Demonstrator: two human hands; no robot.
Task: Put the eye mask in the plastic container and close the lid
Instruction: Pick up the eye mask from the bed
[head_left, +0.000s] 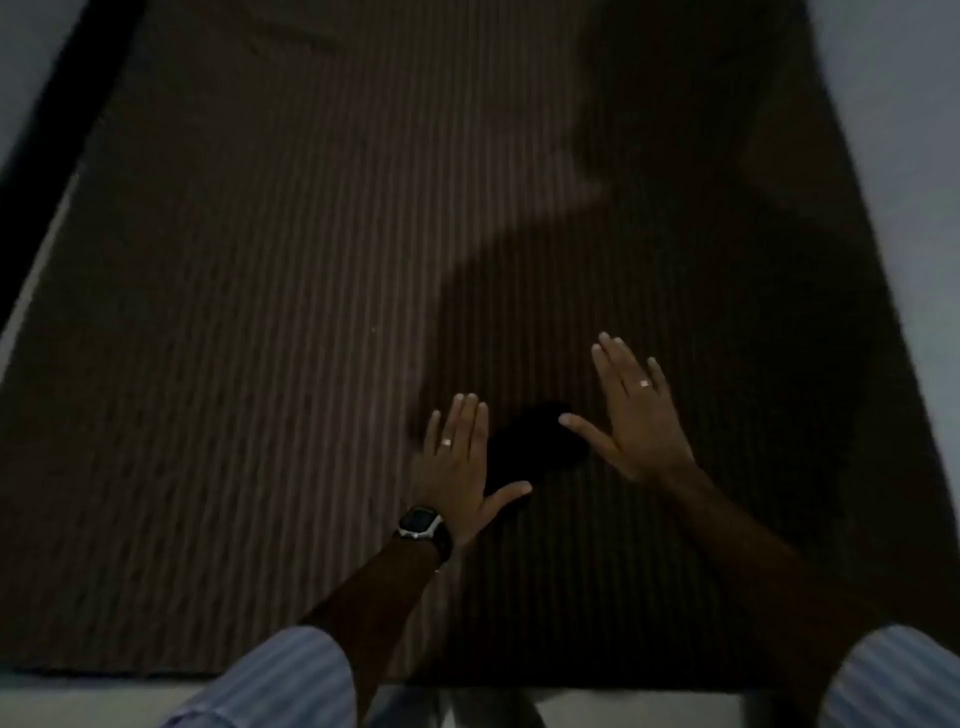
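Both hands are lying flat and spread on the striped mat (260, 364), grasping nothing. The left hand (460, 462) is wearing a watch (422, 524). Between it and the right hand (636, 415), a dark shape (535, 447), maybe the eye mask, is lying in dim light.

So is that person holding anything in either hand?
No: the left hand and right hand are both open, fingers spread flat over the striped mat, with a dark object lying between them.
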